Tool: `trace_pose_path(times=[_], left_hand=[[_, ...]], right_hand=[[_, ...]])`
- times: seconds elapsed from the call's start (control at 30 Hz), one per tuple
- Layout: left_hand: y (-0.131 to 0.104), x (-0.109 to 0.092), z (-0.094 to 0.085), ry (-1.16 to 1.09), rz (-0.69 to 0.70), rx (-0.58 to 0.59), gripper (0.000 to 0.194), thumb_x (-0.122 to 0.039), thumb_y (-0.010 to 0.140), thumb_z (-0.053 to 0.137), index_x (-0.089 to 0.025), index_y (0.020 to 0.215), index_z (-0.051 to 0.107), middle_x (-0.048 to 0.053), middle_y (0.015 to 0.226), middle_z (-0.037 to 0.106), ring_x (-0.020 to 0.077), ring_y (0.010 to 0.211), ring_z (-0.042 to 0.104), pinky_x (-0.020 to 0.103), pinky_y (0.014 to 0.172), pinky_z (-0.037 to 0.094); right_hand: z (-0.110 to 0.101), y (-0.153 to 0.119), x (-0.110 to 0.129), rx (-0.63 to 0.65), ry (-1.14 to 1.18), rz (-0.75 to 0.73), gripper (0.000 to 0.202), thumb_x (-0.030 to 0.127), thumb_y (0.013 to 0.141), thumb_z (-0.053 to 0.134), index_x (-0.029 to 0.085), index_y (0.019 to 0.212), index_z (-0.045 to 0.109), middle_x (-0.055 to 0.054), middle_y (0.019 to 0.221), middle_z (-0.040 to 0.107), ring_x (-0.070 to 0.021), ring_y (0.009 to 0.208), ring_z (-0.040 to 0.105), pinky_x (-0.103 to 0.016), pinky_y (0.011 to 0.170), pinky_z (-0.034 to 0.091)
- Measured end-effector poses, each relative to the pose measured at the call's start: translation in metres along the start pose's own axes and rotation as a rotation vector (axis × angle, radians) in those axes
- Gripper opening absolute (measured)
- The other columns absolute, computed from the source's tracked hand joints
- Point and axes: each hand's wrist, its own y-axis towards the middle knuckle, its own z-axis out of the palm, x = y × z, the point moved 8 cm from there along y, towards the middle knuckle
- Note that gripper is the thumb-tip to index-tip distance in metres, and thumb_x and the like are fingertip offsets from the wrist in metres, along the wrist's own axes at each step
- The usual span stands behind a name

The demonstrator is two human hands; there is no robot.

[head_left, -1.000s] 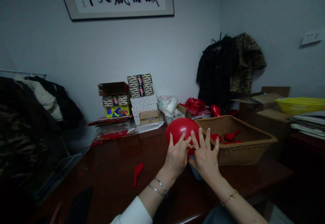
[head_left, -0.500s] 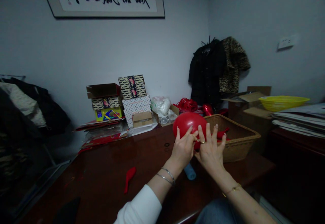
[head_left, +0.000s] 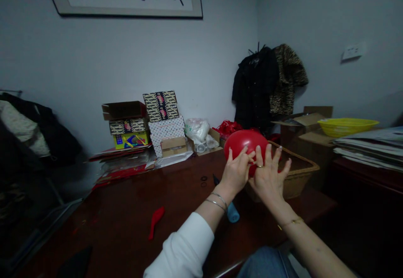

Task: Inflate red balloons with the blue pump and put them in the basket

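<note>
An inflated red balloon (head_left: 245, 141) is held up in front of me, over the near side of the wicker basket. My left hand (head_left: 236, 171) pinches at its near end, fingers bent together. My right hand (head_left: 270, 176) is against the same end, its thumb and index finger close to the left fingers and its other fingers spread. The balloon's neck is hidden behind my fingers. On the table below lies a blue cylinder (head_left: 233, 213), partly covered by my left wrist. A limp red balloon (head_left: 155, 222) rests on the table to the left.
The wicker basket (head_left: 294, 185) stands behind my right hand. Stacked boxes (head_left: 166, 131), a plastic bag (head_left: 197, 131) and a small carton (head_left: 174, 147) line the table's back. A yellow basket (head_left: 348, 127) sits at right. Two dark rings (head_left: 204, 179) lie mid-table.
Both hands and the inflated balloon have shifted slightly right and the balloon covers more of the basket. The view has turned a little. The grip looks much the same.
</note>
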Motion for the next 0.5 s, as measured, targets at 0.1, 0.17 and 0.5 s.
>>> trace_pose_path(times=[0.1, 0.17, 0.5], left_hand=[[0.003, 0.002, 0.009, -0.041, -0.009, -0.003, 0.027, -0.009, 0.091, 0.034, -0.018, 0.111, 0.049, 0.009, 0.12, 0.063, 0.0184, 0.13, 0.038, 0.056, 0.11, 0.02], [0.005, 0.002, 0.016, -0.07, -0.019, 0.002, 0.026, -0.009, 0.091, 0.035, -0.019, 0.111, 0.048, 0.009, 0.119, 0.063, 0.0184, 0.13, 0.038, 0.056, 0.11, 0.02], [0.012, 0.018, 0.047, -0.182, -0.172, 0.123, 0.039, -0.035, 0.09, 0.046, -0.02, 0.125, 0.041, 0.013, 0.138, 0.046, 0.0251, 0.137, 0.025, 0.059, 0.106, 0.025]], right_hand=[[0.004, -0.001, -0.008, 0.008, -0.017, 0.006, 0.092, 0.03, 0.068, 0.056, 0.012, 0.145, 0.009, -0.018, 0.153, 0.0, -0.041, 0.137, 0.001, -0.066, 0.101, 0.009], [0.008, -0.001, -0.014, 0.011, -0.025, 0.014, 0.091, 0.031, 0.069, 0.056, 0.012, 0.145, 0.009, -0.018, 0.153, 0.001, -0.0408, 0.137, 0.001, -0.066, 0.101, 0.008], [0.031, -0.005, -0.036, 0.094, -0.115, -0.019, 0.097, 0.038, 0.067, 0.06, 0.011, 0.145, 0.008, -0.02, 0.152, 0.007, -0.0402, 0.137, 0.001, -0.065, 0.101, 0.008]])
